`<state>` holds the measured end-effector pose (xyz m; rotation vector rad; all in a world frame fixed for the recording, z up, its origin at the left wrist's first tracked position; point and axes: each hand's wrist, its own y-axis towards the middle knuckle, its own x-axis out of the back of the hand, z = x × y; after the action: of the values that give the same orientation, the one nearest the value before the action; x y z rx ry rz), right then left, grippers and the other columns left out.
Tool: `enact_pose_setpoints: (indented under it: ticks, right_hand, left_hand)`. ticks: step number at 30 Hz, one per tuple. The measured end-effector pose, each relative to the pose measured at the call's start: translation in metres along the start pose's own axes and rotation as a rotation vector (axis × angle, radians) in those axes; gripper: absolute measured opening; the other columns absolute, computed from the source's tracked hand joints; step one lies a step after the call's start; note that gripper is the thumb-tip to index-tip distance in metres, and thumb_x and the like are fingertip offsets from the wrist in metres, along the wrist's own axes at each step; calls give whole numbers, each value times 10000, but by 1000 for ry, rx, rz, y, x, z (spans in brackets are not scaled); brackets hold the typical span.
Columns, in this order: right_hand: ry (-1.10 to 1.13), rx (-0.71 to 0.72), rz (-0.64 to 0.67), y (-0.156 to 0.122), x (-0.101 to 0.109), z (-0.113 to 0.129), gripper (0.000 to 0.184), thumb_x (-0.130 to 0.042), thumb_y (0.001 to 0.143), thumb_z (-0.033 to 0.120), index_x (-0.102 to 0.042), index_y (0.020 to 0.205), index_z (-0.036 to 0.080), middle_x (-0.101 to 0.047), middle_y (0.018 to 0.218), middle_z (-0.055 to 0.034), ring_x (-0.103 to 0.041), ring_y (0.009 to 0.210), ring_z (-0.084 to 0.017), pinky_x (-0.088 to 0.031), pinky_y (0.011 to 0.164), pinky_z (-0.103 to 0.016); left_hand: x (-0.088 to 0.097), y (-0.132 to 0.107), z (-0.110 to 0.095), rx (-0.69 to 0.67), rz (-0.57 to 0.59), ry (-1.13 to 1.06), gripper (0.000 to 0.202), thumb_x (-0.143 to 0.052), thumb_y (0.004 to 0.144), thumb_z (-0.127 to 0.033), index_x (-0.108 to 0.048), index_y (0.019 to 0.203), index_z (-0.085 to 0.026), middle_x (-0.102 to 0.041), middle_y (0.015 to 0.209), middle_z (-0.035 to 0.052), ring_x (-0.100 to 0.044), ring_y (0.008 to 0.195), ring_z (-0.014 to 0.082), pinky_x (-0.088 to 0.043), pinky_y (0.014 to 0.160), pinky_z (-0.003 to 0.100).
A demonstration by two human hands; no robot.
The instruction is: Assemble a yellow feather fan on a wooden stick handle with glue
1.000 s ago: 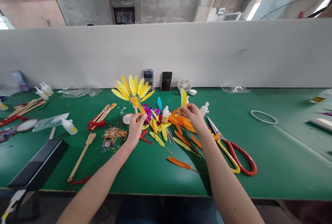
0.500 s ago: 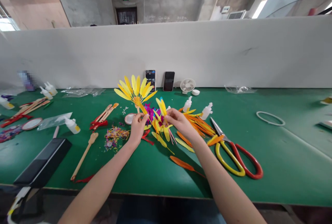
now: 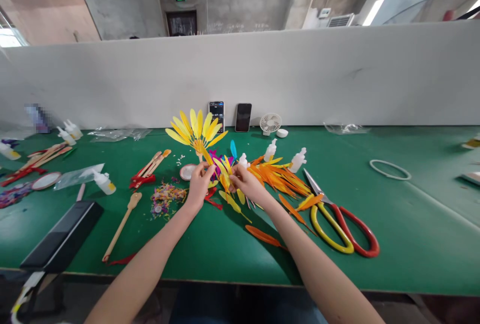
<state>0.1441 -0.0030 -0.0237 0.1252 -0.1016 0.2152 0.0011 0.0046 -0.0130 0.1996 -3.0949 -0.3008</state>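
My left hand [image 3: 199, 184] is closed around the wooden handle of a fan of yellow feathers [image 3: 195, 128], which spreads upright above my fingers. A darker yellow feather also shows close to the left fingertips. To its right, my right hand [image 3: 243, 182] is pinched on yellow feathers [image 3: 224, 165], their tips leaning toward the left hand; their exact number is hidden. Below and behind the hands lie loose yellow feathers [image 3: 233, 202], purple feathers [image 3: 215, 156] and a blue feather [image 3: 233, 149]. A pile of orange feathers [image 3: 283, 178] lies just right of the right hand.
Large scissors [image 3: 333, 224] with yellow and red handles lie at right. White glue bottles [image 3: 270, 150] stand behind the orange pile. A wooden stick [image 3: 123, 225], colourful scraps [image 3: 167, 197] and a black box [image 3: 62, 234] are at left. Phones [image 3: 243, 117] and a small fan [image 3: 270, 123] line the partition.
My right hand has moved left and slightly down, and the yellow feathers in it have tipped toward the left hand. My left hand and the feather fan have stayed almost still.
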Motion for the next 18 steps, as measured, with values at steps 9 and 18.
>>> enact_pose_setpoints:
  ticks: [9,18]
  right_hand:
    - [68,24,44,0,-9,-3,302,-613,622,410,-370,625,230,-417,556,72,-545,502,-124,-445,479,-262]
    - [159,-21,-14,1,-11,-2,391,-651,575,457,-337,621,227,-422,563,79,-578,545,-136,-487,551,-291]
  left_hand:
    - [-3,-4,-6,65,115,-111,292,-626,595,-397,-459,549,-163,-287,413,-85,-265,385,30,-195,386,187]
    - [-2,0,-1,22,52,-101,250,-597,622,-333,-434,537,-164,-301,423,-86,-268,380,26,-209,376,179]
